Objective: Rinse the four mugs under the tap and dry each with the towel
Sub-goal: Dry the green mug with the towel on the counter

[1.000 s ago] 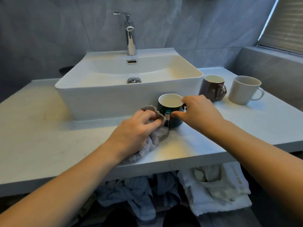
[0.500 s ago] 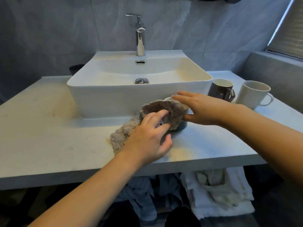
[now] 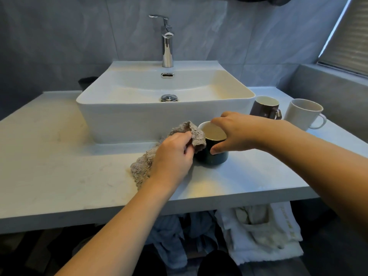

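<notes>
Green mug [image 3: 211, 154] gripped by right hand [image 3: 236, 132]; left hand [image 3: 172, 158] presses towel [image 3: 143, 166] against it

Left hand [image 3: 171, 158] presses towel [image 3: 143, 166] against green mug [image 3: 211, 154]; right hand [image 3: 233, 134] grips mug.

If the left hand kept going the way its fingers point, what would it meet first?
Probably the green mug: the left hand already holds the towel against its side, with nothing else between them.

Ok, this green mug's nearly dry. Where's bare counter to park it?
Left of the towel, the counter lies bare to its left edge. A smaller patch lies between the green mug and the front edge. Crowded: the far right, by the brown mug and white mug.
</notes>
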Available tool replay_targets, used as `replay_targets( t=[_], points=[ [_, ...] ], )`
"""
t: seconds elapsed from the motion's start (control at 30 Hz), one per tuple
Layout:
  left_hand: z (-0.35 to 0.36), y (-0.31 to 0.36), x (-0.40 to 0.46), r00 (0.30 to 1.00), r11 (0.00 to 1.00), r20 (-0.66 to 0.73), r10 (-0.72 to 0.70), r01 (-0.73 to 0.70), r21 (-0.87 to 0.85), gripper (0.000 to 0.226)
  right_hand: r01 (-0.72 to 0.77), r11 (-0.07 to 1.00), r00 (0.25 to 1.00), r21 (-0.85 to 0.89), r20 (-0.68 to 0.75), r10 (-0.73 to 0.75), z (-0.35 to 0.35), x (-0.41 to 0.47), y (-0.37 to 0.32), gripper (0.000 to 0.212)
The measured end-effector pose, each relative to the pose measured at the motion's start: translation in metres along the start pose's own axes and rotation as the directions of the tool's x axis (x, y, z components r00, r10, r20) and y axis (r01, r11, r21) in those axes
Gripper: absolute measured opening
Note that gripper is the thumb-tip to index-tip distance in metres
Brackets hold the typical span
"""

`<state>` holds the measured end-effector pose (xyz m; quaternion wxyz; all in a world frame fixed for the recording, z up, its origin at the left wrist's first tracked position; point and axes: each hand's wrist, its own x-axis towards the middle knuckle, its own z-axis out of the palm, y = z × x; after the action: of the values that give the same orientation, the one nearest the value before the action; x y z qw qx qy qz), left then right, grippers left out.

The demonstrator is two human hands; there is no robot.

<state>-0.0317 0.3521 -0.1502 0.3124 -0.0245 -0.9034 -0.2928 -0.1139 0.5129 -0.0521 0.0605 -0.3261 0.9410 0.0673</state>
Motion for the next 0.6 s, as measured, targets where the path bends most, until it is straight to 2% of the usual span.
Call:
replay_targets(
  t=[0.17, 0.27, 0.33, 0.43, 0.53, 0.6],
  points=[
    [0.000, 0.000, 0.009, 0.998, 1.000, 0.066, -0.013, 0.012, 0.013, 0.010, -0.046, 0.999, 0.996, -0.015, 0.079, 0.047, -0.003, 0.005, 0.002, 0.096],
    [-0.004, 0.001, 0.007, 0.998, 0.995, 0.061, 0.013, -0.019, 0.102, 0.019, -0.068, 0.996, 0.989, -0.058, 0.130, 0.075, -0.010, 0.009, -0.003, 0.092],
    [-0.008, 0.000, 0.001, 0.999, 0.979, 0.025, 0.026, -0.030, 0.204, 0.017, -0.074, 0.994, 0.987, -0.075, 0.134, 0.084, -0.014, 0.012, -0.005, 0.090],
    [-0.015, 0.003, -0.004, 0.998, 0.956, 0.044, -0.044, 0.029, 0.293, 0.014, -0.073, 0.996, 0.990, -0.057, 0.120, 0.079, -0.012, 0.013, -0.006, 0.088],
    [-0.019, 0.006, 0.003, 0.979, 0.958, 0.083, -0.184, 0.160, 0.238, 0.023, -0.066, 0.997, 0.992, -0.038, 0.108, 0.070, -0.012, 0.012, -0.006, 0.087],
    [-0.016, 0.006, 0.010, 0.965, 0.970, 0.111, -0.237, 0.229, 0.082, 0.025, -0.056, 0.998, 0.993, -0.029, 0.101, 0.058, -0.012, 0.012, -0.006, 0.086]
  ],
)
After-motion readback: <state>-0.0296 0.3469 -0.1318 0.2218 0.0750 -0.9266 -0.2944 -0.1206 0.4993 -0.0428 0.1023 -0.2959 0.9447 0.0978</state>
